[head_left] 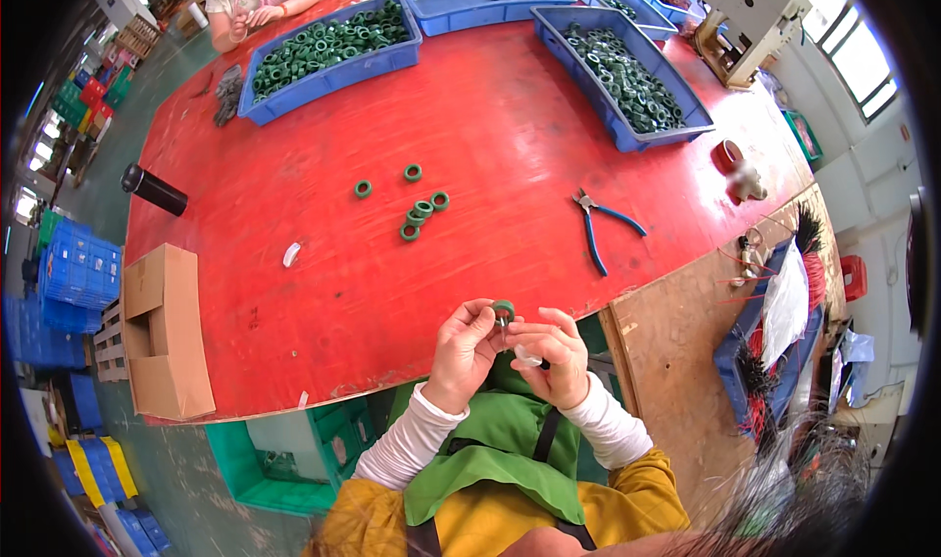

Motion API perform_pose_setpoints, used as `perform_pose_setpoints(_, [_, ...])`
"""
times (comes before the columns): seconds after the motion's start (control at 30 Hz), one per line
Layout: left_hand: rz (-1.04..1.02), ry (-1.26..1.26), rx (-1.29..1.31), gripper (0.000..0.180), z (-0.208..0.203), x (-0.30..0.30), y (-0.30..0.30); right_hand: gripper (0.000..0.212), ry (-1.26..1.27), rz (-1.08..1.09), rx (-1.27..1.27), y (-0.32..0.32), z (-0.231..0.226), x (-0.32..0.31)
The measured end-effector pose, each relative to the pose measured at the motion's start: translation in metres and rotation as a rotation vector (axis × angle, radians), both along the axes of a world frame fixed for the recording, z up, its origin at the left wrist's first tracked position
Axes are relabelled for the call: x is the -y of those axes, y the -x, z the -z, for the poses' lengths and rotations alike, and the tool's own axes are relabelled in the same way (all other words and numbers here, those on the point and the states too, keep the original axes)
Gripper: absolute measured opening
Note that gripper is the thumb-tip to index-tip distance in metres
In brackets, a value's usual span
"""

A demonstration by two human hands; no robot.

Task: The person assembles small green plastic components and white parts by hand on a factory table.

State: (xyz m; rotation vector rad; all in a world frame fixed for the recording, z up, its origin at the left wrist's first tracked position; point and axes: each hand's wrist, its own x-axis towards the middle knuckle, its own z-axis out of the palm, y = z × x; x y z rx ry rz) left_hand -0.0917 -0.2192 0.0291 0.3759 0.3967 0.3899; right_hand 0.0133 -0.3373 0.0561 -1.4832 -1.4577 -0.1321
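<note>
Ring (503,304): small, dark green, thick-walled, round opening visible. Raised, roughly on edge, at the fingertips of the left hand (461,354), near the tabletop's (338,361) close edge. Something thin and pale just below it; too small to tell whether attached.

White piece (527,357): small, pale, glossy, perhaps translucent. In right hand (557,356), below and right of ring, apart from it. Exact shape partly hidden by fingers.
</note>
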Motion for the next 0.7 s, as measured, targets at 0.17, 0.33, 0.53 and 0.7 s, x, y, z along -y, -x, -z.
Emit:
perform_pose_setpoints(0.17, [-0.027, -0.053, -0.026, 0.015, -0.002, 0.009, 0.001, 0.033, 0.041, 0.017, -0.176, 0.003, -0.009, 0.005])
perform_pose_setpoints(0.33, [-0.051, -0.275, -0.052, 0.016, -0.003, 0.013, 0.002, 0.028, -0.138, 0.090, -0.563, -0.003, 0.001, -0.007])
perform_pose_setpoints(0.53, [-0.039, -0.515, -0.129, 0.016, -0.011, 0.012, 0.008, 0.018, 0.075, -0.034, -0.965, -0.023, -0.016, -0.016])
perform_pose_setpoints(0.7, [0.062, -0.631, -0.128, 0.016, -0.009, 0.004, 0.016, 0.015, 0.213, -0.128, -1.206, -0.037, -0.013, -0.019])
